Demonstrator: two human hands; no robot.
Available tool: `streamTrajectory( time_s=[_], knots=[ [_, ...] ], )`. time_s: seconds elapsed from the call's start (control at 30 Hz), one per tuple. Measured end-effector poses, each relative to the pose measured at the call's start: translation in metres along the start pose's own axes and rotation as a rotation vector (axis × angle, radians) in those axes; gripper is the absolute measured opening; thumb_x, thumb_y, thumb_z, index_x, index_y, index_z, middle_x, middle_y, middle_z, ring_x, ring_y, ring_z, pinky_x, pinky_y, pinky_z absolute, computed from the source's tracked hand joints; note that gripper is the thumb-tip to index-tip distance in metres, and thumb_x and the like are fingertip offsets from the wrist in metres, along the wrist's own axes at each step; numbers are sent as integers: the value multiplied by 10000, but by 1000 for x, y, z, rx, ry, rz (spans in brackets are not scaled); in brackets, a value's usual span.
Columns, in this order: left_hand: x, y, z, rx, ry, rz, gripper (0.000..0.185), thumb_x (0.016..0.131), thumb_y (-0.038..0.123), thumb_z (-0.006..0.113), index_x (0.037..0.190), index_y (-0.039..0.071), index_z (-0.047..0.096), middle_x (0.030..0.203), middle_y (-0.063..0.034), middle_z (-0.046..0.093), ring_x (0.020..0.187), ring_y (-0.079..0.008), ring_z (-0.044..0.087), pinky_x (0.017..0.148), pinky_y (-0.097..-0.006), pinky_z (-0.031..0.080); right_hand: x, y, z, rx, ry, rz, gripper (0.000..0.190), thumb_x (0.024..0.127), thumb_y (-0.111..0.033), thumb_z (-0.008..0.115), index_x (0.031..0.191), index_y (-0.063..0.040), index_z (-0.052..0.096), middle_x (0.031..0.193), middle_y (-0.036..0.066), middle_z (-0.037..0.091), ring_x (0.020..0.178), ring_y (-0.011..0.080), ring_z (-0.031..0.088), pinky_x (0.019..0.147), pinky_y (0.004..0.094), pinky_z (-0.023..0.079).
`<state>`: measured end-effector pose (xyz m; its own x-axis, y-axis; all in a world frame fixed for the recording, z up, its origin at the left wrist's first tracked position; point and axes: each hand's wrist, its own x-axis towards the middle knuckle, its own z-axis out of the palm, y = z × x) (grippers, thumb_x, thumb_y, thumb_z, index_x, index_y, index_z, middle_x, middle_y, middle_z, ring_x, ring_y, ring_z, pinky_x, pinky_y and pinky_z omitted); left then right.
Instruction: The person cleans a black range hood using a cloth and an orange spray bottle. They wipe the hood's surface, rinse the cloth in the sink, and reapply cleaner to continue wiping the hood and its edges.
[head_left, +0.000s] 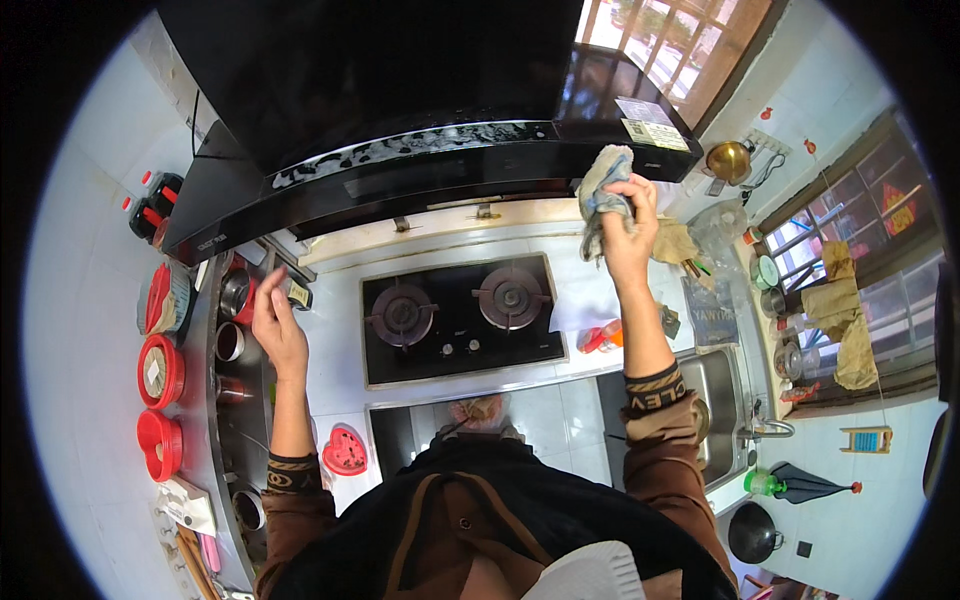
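My right hand (630, 225) is raised in front of the right end of a black range hood (435, 169), closed on a bunched, greyish wet-looking cloth (604, 187). White foam (412, 142) lies along the hood's front ledge, left of the cloth. My left hand (281, 322) is held up over the left side of the counter, near a shelf with pots, with its fingers apart from anything and nothing seen in it. Between and below my hands lies a black two-burner gas hob (461, 319) set in the white counter.
Red plastic baskets (161, 371) and a metal shelf (225, 450) stand at the left. A steel sink (709, 412) with a tap (772, 429) is at the right. Red and orange bottles (600, 337) lie beside the hob. A wok (752, 532) hangs at lower right.
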<state>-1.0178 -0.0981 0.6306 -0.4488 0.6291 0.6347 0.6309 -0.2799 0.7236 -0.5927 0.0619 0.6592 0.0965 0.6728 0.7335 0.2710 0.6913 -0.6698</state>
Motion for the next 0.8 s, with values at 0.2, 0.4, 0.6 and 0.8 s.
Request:
streamTrajectory(
  time_s=[0.2, 0.4, 0.6, 0.8],
  knots=[
    [14, 79, 74, -350, -254, 18, 278, 968, 103, 494, 1223, 33, 581, 1240, -104, 605, 1157, -200, 558, 993, -333, 419, -3, -66, 17, 981, -125, 616, 237, 965, -143, 474, 1167, -39, 542, 1069, 81, 625, 942, 156, 628, 833, 306, 529],
    [-10, 130, 148, -1001, -628, -441, 479, 905, 120, 638, 1343, 122, 446, 1206, -52, 545, 1070, -134, 526, 925, -286, 446, -17, -95, 49, 568, -447, 351, 243, 986, -187, 507, 1025, 14, 638, 1042, 70, 642, 926, 153, 609, 864, 286, 476],
    [-9, 92, 132, -1155, -468, -591, 149, 909, 133, 665, 1021, 132, 567, 1020, 15, 624, 935, -94, 591, 807, -249, 491, -21, -88, 33, 415, -273, 529, 189, 961, -138, 560, 990, -20, 706, 854, 9, 671, 761, 71, 575, 715, 217, 457],
    [0, 83, 108, -1146, -474, -542, 189, 849, 85, 708, 859, 131, 525, 1130, -8, 613, 1019, -103, 562, 848, -245, 466, -27, -102, 38, 504, -284, 554, 240, 971, -221, 559, 1060, -35, 681, 898, 11, 668, 690, 67, 545, 676, 221, 447]
  ],
)
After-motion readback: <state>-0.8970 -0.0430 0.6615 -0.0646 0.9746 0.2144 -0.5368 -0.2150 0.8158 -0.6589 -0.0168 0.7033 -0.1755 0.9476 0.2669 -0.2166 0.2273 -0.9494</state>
